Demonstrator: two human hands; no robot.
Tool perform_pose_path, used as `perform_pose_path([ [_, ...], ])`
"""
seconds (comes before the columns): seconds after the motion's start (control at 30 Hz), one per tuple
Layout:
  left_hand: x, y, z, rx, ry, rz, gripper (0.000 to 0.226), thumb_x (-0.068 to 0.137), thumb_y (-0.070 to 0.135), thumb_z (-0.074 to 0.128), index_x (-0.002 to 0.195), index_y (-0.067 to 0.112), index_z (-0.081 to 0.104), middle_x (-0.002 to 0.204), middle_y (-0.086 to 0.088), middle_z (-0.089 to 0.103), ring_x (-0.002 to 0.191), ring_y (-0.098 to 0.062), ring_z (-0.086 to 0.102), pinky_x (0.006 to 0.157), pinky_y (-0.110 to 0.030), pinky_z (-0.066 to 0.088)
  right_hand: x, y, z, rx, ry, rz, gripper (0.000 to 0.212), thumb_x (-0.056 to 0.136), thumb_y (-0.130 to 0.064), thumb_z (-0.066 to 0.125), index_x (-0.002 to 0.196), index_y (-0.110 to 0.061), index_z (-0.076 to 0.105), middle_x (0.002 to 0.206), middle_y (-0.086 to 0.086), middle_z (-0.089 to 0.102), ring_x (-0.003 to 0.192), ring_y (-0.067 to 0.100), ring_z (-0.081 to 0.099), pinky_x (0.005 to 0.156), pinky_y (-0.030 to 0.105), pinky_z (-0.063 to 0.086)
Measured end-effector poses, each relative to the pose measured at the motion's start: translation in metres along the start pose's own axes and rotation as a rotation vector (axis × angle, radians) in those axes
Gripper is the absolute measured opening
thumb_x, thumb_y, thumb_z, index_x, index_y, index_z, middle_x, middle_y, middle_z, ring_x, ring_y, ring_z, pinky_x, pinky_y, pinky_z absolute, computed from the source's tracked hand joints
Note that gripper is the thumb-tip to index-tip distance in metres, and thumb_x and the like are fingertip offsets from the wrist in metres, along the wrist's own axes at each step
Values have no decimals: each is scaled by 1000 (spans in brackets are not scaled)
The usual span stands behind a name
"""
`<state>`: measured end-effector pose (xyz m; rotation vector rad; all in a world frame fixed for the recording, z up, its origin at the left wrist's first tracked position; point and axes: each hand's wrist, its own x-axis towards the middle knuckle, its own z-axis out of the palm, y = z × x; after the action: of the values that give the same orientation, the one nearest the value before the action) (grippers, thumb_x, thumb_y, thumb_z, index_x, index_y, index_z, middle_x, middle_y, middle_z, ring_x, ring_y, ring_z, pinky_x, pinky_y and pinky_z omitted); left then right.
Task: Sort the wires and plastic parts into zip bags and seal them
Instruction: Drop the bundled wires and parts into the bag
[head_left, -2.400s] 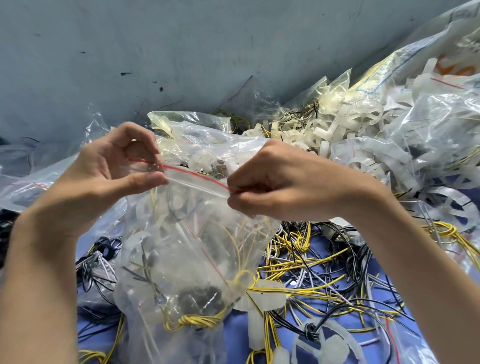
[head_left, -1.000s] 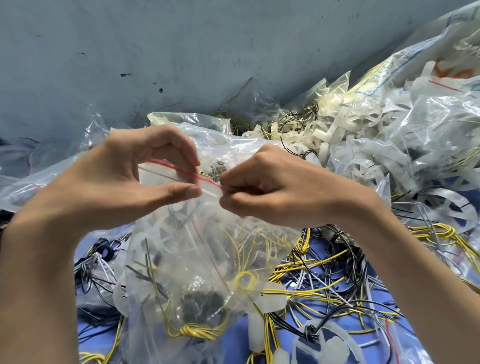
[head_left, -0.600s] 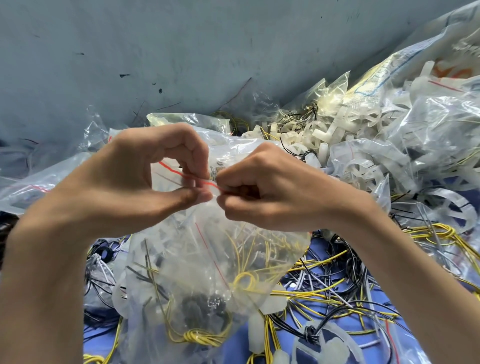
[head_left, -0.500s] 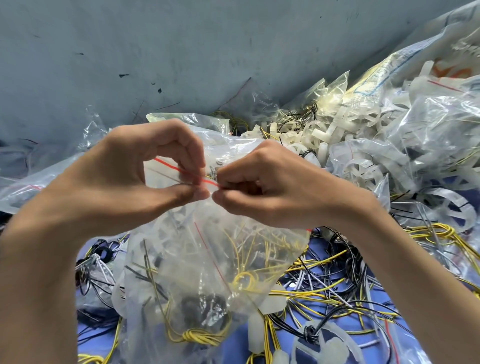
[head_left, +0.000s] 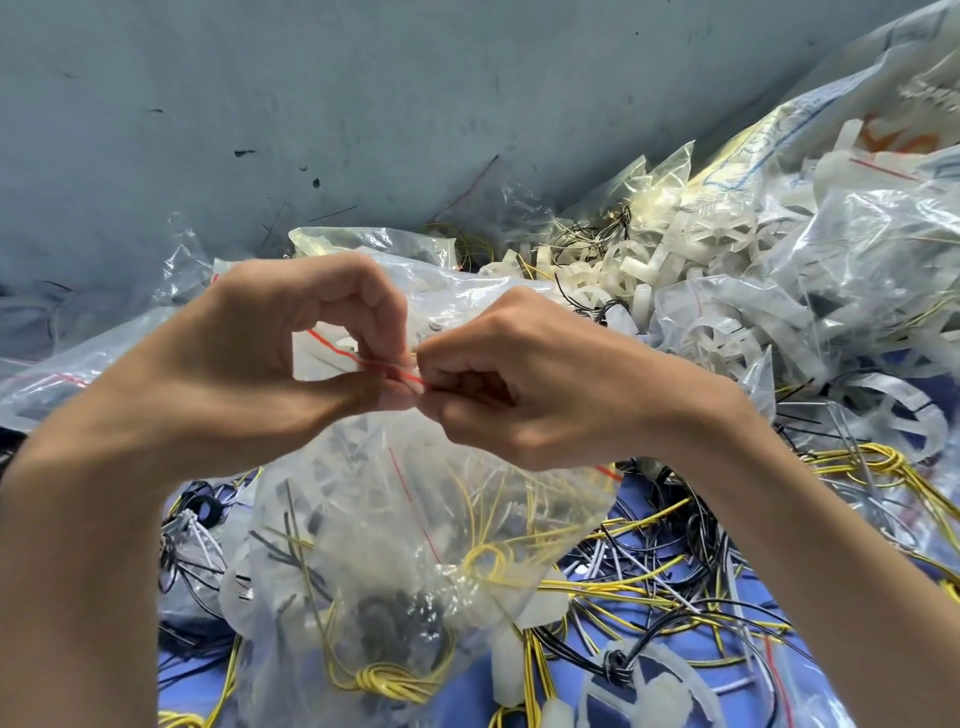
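The red-lined seal strip (head_left: 363, 358) of a crinkled clear zip bag (head_left: 415, 519) holding yellow wires is pinched by the left hand (head_left: 249, 374) and right hand (head_left: 530, 384).

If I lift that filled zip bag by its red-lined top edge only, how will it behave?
Probably floppy: the zip bag sags creased below the left hand and right hand. Likely bottom-heavy, since the yellow wire coil and dark parts sit low. The glossy film may slip from a light grip.
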<state>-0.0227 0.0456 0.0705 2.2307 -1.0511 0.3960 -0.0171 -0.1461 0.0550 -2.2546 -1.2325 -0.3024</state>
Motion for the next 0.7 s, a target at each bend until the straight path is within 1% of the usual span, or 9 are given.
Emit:
perform_pose_path([
  [0.1, -4, -12, -3, 39, 40, -33, 29, 63, 36, 81, 80, 27, 58, 74, 15, 68, 66, -2, 61, 71, -11, 43, 1, 0, -1, -30, -28, 34, 35, 90, -15, 56, 59, -16, 40, 47, 0, 29, 45, 15, 27, 47, 30, 23],
  [0.23, -21, -43, -24, 82, 183, -162, 37, 59, 26, 88, 78, 33, 57, 70, 13, 64, 63, -7, 57, 71, -28, 44, -5, 5, -14, -50, -112, 104, 40, 94, -28, 56, 59, -21, 39, 45, 0, 31, 45, 13, 29, 45, 21, 22],
  [0.33, -32, -61, -40, 45, 251, -228, 34, 61, 46, 84, 75, 34, 55, 65, 13, 61, 59, -8, 55, 65, -20, 45, -7, 6, -19, -62, -78, 76, 38, 93, -30, 57, 59, -19, 43, 44, -1, 30, 44, 10, 30, 44, 17, 23],
  [0.4, -35, -66, -43, 73, 243, -239, 33, 62, 34, 86, 75, 37, 56, 64, 15, 60, 54, 0, 50, 57, -10, 41, -5, 5, -17, -80, -53, 41, 38, 93, -29, 56, 60, -11, 50, 44, -1, 30, 43, 9, 30, 44, 16, 24],
  [0.43, -35, -68, -43, 63, 224, -247, 34, 61, 34, 86, 76, 36, 56, 63, 14, 60, 52, 1, 49, 54, -8, 39, -5, 5, -16, -80, -39, 35, 39, 93, -29, 56, 61, -7, 53, 44, 0, 31, 43, 10, 30, 44, 15, 23],
  [0.5, -36, -69, -40, -39, 177, -294, 42, 55, 55, 83, 80, 31, 60, 62, 12, 62, 51, 1, 50, 52, -6, 40, -5, 6, -16, -59, -11, 50, 38, 93, -29, 56, 64, -5, 55, 44, -2, 33, 43, 9, 30, 44, 14, 23],
  [0.6, -37, -76, -32, -75, 69, -440, 69, 38, 79, 76, 92, 36, 66, 78, 19, 71, 67, 7, 63, 70, -6, 48, -5, 8, -14, 9, 10, 79, 32, 94, -25, 55, 66, -10, 58, 45, -14, 40, 41, 1, 41, 45, 10, 27],
  [0.67, -36, -76, -27, -100, -170, -533, 82, 33, 81, 75, 104, 43, 66, 95, 18, 73, 87, 2, 68, 91, -23, 50, -4, 8, -11, 31, 7, 85, 29, 95, -23, 54, 71, -9, 60, 51, -14, 52, 45, 3, 51, 46, 9, 32],
  [0.7, -35, -74, -22, -154, -275, -566, 81, 33, 79, 78, 105, 41, 68, 98, 12, 74, 92, -5, 69, 95, -35, 49, -3, 8, -10, 27, 6, 85, 28, 95, -23, 54, 72, -9, 61, 55, -10, 58, 47, 6, 54, 46, 10, 34],
])
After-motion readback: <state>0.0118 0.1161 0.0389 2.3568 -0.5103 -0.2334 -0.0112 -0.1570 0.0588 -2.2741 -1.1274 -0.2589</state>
